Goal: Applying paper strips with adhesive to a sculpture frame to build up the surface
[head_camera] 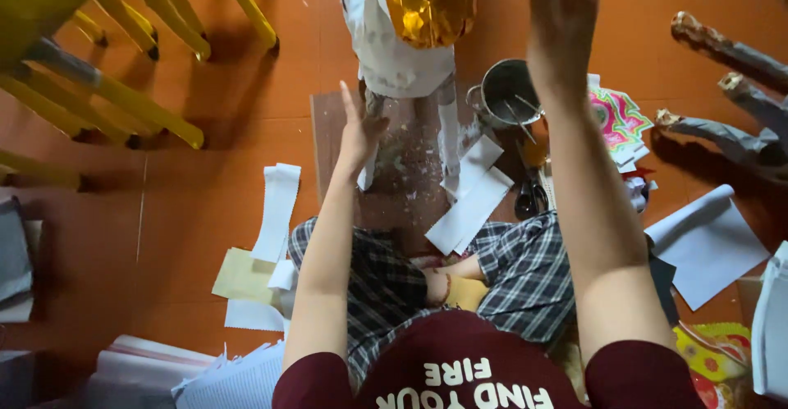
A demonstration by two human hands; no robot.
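A: The paper form (400, 44), white with gold foil (431, 3) on top, stands on the board (410, 179) on the floor. It looks light, hollow and easy to dent, so I'd cup its sides flat.

B: Hands? Left hand (359, 134) is open against its base, right hand (561, 19) open and raised beside it. I count one pot (509, 93) and several loose paper strips (472, 204).
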